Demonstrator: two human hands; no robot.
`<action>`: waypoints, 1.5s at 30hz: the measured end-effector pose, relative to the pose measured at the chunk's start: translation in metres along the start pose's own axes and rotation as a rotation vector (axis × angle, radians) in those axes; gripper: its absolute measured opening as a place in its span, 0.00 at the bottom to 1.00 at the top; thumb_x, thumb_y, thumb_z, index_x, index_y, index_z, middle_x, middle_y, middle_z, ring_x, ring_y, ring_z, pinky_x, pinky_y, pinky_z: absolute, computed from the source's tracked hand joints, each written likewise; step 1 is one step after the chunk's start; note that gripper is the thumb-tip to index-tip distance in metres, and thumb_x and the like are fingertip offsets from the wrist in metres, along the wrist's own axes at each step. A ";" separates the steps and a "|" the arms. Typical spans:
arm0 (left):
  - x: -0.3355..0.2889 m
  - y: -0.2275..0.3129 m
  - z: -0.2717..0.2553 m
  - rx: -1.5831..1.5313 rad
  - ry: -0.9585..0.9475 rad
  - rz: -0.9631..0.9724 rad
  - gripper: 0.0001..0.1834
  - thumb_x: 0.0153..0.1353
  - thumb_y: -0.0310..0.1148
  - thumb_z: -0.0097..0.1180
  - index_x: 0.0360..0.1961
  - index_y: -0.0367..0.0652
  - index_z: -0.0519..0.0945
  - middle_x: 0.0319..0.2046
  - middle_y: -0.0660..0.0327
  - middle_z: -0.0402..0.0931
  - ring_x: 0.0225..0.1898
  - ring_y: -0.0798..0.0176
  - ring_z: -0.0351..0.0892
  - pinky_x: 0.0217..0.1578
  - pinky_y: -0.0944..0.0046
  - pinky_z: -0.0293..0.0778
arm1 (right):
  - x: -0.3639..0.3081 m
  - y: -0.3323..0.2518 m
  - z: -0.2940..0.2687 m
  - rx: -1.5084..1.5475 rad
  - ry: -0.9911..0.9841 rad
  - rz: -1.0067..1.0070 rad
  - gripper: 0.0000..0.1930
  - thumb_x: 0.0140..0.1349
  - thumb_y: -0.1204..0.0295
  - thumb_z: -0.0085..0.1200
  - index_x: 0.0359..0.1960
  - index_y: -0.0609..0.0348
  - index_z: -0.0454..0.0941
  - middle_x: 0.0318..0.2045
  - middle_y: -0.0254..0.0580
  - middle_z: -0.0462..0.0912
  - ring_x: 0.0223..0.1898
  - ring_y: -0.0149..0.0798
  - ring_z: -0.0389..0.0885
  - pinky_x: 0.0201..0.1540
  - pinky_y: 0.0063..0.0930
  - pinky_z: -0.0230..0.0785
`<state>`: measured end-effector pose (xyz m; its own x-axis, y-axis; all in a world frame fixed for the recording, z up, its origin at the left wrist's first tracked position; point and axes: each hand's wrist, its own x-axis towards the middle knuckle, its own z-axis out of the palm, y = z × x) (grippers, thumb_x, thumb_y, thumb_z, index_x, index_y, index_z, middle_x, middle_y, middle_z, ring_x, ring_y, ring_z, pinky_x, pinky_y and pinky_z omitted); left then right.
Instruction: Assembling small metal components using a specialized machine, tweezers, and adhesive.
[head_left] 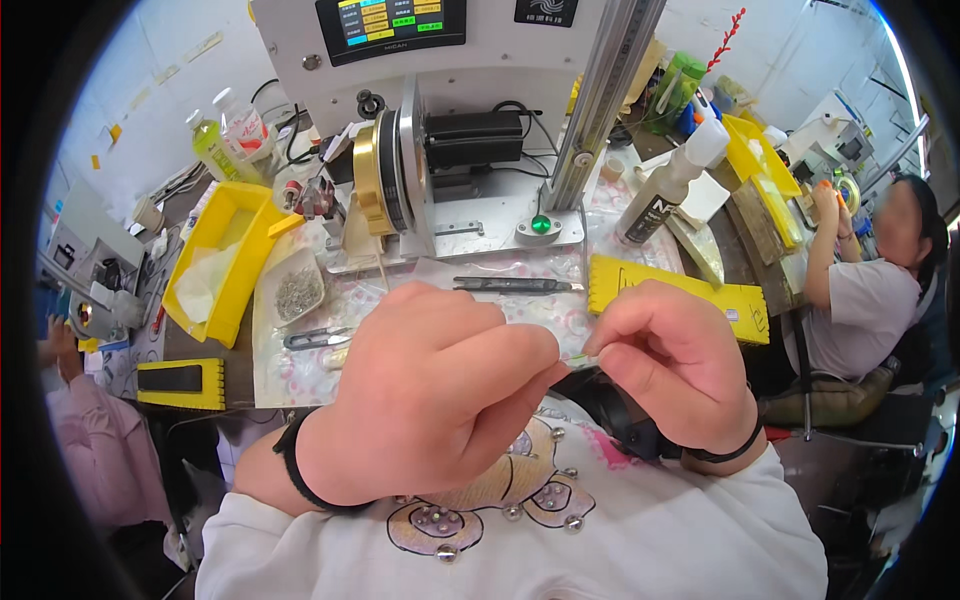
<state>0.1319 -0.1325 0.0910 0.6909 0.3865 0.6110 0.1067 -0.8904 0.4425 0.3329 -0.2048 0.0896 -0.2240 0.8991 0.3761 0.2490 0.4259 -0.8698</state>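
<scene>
Both my hands are raised close in front of my chest, near the front edge of the work table. My left hand is closed, its thumb and forefinger pressed together at the fingertips. My right hand pinches in the same way, a short gap away. A thin greenish sliver shows between the two pinches; it is too small to name. Just beyond the hands lies a pair of dark tweezers. By my left wrist, a small grey tool rests on the patterned table cover.
A machine with a gold ring and a green button stands ahead. At left are a yellow bin and a dish of small metal pieces. A spray bottle and yellow board stand right. Co-workers sit on both sides.
</scene>
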 end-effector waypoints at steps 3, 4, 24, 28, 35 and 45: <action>0.001 0.002 0.002 -0.016 -0.022 -0.011 0.10 0.39 0.19 0.61 0.25 0.42 0.77 0.16 0.63 0.68 0.18 0.59 0.65 0.23 0.62 0.57 | -0.006 0.002 0.003 0.029 0.045 -0.001 0.02 0.60 0.81 0.49 0.34 0.65 0.72 0.26 0.34 0.72 0.22 0.22 0.66 0.24 0.15 0.59; 0.002 0.003 0.003 -0.018 -0.024 -0.009 0.10 0.39 0.19 0.61 0.25 0.42 0.77 0.16 0.63 0.68 0.18 0.59 0.65 0.23 0.62 0.57 | -0.008 0.004 0.003 0.028 0.048 0.000 0.02 0.60 0.81 0.49 0.34 0.65 0.72 0.26 0.34 0.72 0.22 0.22 0.66 0.24 0.15 0.59; 0.011 -0.003 0.029 -0.498 -0.182 -0.329 0.10 0.50 0.21 0.56 0.36 0.36 0.77 0.29 0.61 0.73 0.29 0.68 0.72 0.32 0.69 0.66 | -0.031 0.018 -0.005 -0.029 0.213 -0.078 0.01 0.59 0.81 0.50 0.33 0.65 0.72 0.25 0.36 0.73 0.21 0.23 0.66 0.23 0.16 0.59; 0.010 -0.002 0.036 -0.708 -0.170 -0.490 0.07 0.53 0.20 0.54 0.35 0.35 0.76 0.29 0.61 0.73 0.32 0.69 0.71 0.34 0.69 0.66 | -0.032 0.022 -0.005 -0.095 0.230 -0.109 0.01 0.59 0.81 0.50 0.33 0.65 0.73 0.25 0.36 0.73 0.21 0.24 0.67 0.23 0.16 0.60; 0.012 -0.002 0.040 -0.553 -0.102 -0.338 0.04 0.53 0.18 0.53 0.31 0.35 0.76 0.29 0.61 0.73 0.32 0.68 0.71 0.34 0.70 0.65 | -0.034 0.028 -0.005 -0.055 0.190 -0.059 0.03 0.57 0.81 0.51 0.33 0.64 0.73 0.24 0.37 0.73 0.20 0.28 0.67 0.23 0.18 0.60; 0.020 0.001 0.046 -0.137 -0.033 -0.046 0.08 0.45 0.15 0.56 0.27 0.37 0.75 0.23 0.57 0.72 0.24 0.57 0.71 0.25 0.64 0.66 | -0.031 0.029 -0.019 -0.360 0.303 -0.190 0.08 0.51 0.80 0.56 0.34 0.62 0.74 0.32 0.45 0.77 0.34 0.44 0.74 0.37 0.32 0.66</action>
<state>0.1786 -0.1364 0.0729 0.7107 0.4162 0.5672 0.0421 -0.8299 0.5563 0.3646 -0.2182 0.0585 -0.0271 0.7683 0.6395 0.5515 0.5450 -0.6315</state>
